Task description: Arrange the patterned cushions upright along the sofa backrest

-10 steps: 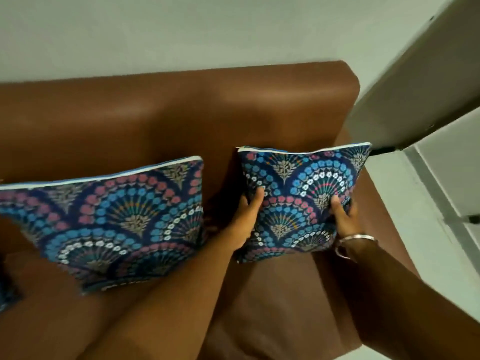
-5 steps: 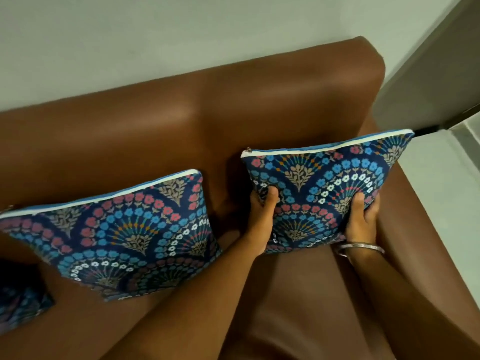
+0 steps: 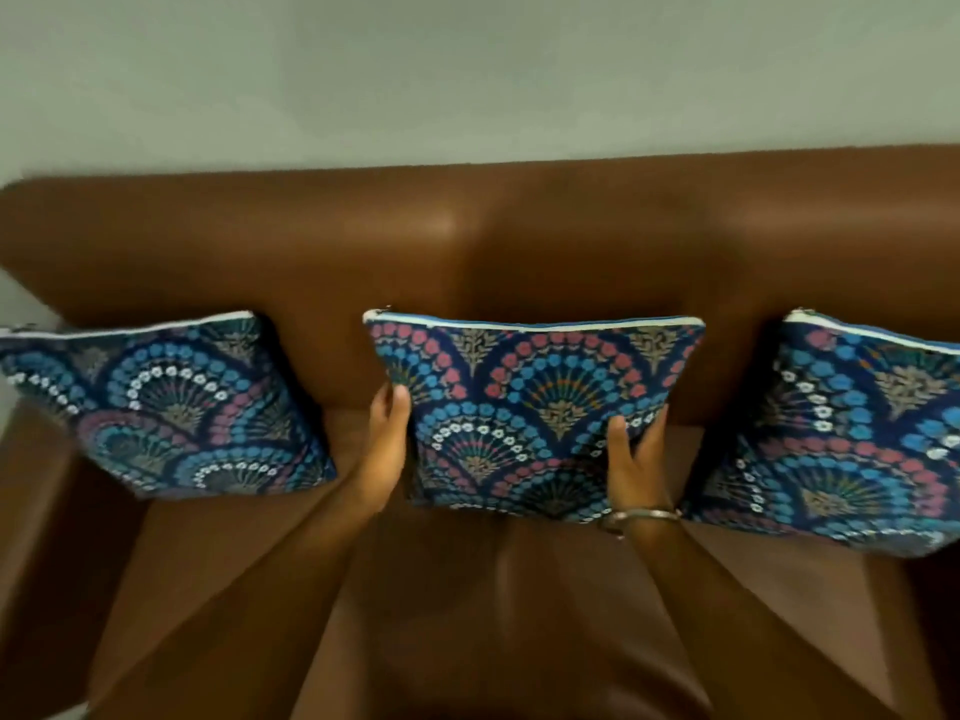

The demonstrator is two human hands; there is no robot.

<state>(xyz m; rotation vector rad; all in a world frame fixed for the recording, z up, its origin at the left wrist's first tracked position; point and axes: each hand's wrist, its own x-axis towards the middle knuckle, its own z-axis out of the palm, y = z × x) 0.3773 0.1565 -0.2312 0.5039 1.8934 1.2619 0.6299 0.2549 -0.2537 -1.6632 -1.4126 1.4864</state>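
Observation:
Three blue, pink and white fan-patterned cushions stand upright against the brown sofa backrest (image 3: 467, 241). The left cushion (image 3: 166, 407) leans at the sofa's left end. The right cushion (image 3: 857, 439) is cut off by the frame's right edge. My left hand (image 3: 387, 449) grips the left edge of the middle cushion (image 3: 519, 402), thumb on its front. My right hand (image 3: 636, 459), with a metal bangle (image 3: 641, 517) on the wrist, grips its lower right side. The fingers behind the cushion are hidden.
The brown leather seat (image 3: 519, 589) stretches below the cushions, with my forearms over it. A pale wall (image 3: 467, 70) rises behind the backrest. The left armrest (image 3: 31, 485) is at the frame's left edge.
My hands have left the cushion at the sofa's right end and now grip the one beside it. The view has swung left, showing a third cushion on the left.

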